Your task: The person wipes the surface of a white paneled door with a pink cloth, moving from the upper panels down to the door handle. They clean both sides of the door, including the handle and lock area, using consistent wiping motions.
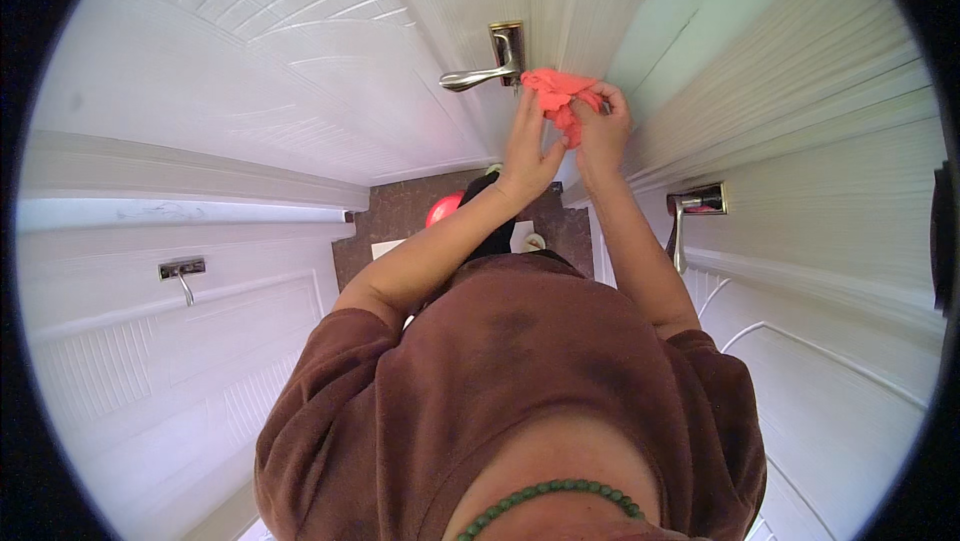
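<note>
A bunched coral-pink cloth (pixel 555 94) is up against the door's edge strip, just right of a metal lever handle (pixel 476 78) and its backplate. My right hand (pixel 606 128) grips the cloth from the right, with thumb and fingers pinched into its folds. On the other side, my left hand (pixel 529 154) has its fingers stretched upward, tips touching the cloth's left edge. Its thumb lies by the cloth's hanging lower end. Whether the left fingers grip any of the fabric cannot be told. The white panelled door (pixel 300 75) with carved lines stands before me.
Another white door with a lever handle (pixel 680 229) is close on my right. To the left is a further door with a handle (pixel 182 269). Below, a red rounded object (pixel 445 208) and a small pale round item (pixel 534 242) are on the dark floor (pixel 405 203).
</note>
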A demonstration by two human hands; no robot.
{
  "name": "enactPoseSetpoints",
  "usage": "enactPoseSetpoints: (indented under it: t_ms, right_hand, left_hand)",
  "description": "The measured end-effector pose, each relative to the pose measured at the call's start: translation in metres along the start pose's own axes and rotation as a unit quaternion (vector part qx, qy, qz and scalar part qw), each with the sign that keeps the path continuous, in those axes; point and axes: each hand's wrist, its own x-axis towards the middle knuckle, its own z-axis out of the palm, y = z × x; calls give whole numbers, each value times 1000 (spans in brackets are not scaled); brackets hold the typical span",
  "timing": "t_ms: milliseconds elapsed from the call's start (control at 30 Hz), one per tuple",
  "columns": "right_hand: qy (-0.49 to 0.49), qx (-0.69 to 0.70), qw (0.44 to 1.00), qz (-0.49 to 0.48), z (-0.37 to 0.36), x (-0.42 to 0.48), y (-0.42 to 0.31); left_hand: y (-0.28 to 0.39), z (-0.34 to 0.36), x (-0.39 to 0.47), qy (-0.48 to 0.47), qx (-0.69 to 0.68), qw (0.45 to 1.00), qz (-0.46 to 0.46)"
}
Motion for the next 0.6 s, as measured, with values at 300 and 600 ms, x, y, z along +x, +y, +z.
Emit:
enactPoseSetpoints:
  t_ms: [300, 600]
  right_hand:
    - [0, 18, 1000, 19, 0, 4, -1]
    - [-13, 24, 1000, 15, -3, 4, 5]
  left_hand:
    - [4, 9, 1, 24, -12, 1000, -7]
    - [6, 9, -2, 29, -25, 999, -20]
